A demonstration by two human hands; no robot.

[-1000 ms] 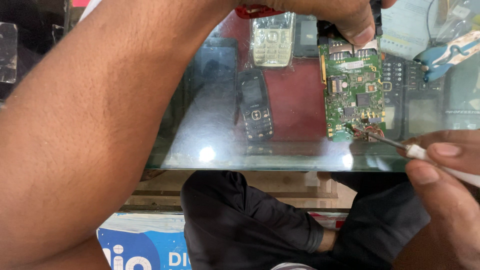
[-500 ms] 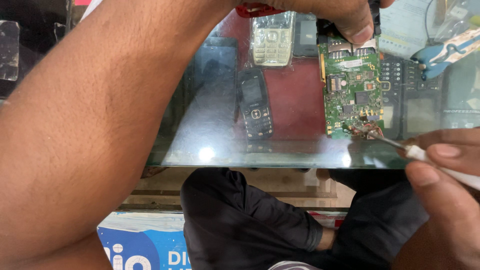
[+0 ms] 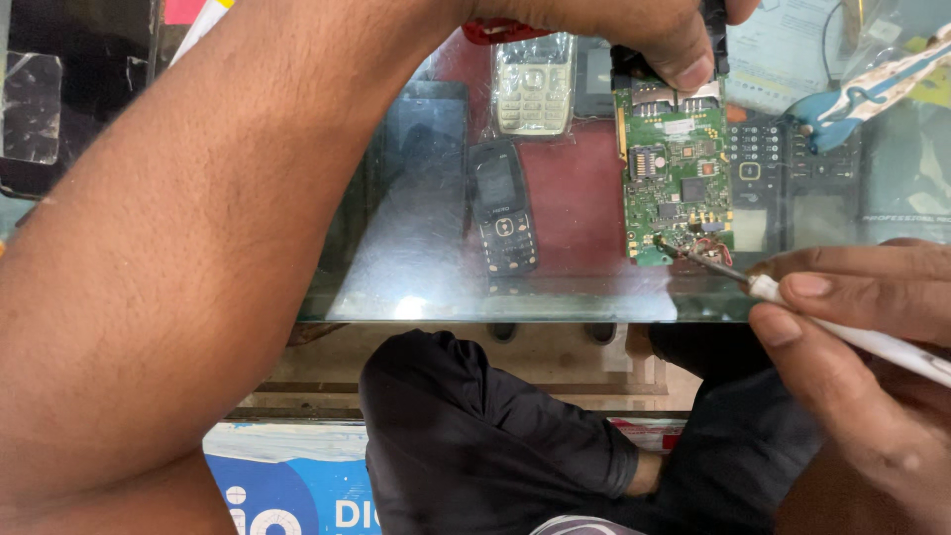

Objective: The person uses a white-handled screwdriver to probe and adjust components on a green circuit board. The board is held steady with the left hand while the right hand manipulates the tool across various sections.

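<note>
Little has shifted since the earlier frames: the right hand (image 3: pixel 862 337) still pinches a white-handled soldering iron (image 3: pixel 852 332), its tip touching the lower edge of the green circuit board (image 3: pixel 677 178). Left hand (image 3: pixel 634 30) presses the board's top edge with its fingertips against the glass countertop (image 3: pixel 416 267). Under the glass lie a dark keypad phone (image 3: pixel 503 206) and a pale keypad phone (image 3: pixel 535 84). Blue-handled pliers (image 3: pixel 852 94) rest to the right.

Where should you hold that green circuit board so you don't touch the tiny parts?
Pinch the green circuit board by its top edge, coming from the far side, as the left hand does. It lies flat on the glass counter, and the soldering iron works its bottom end.
</note>
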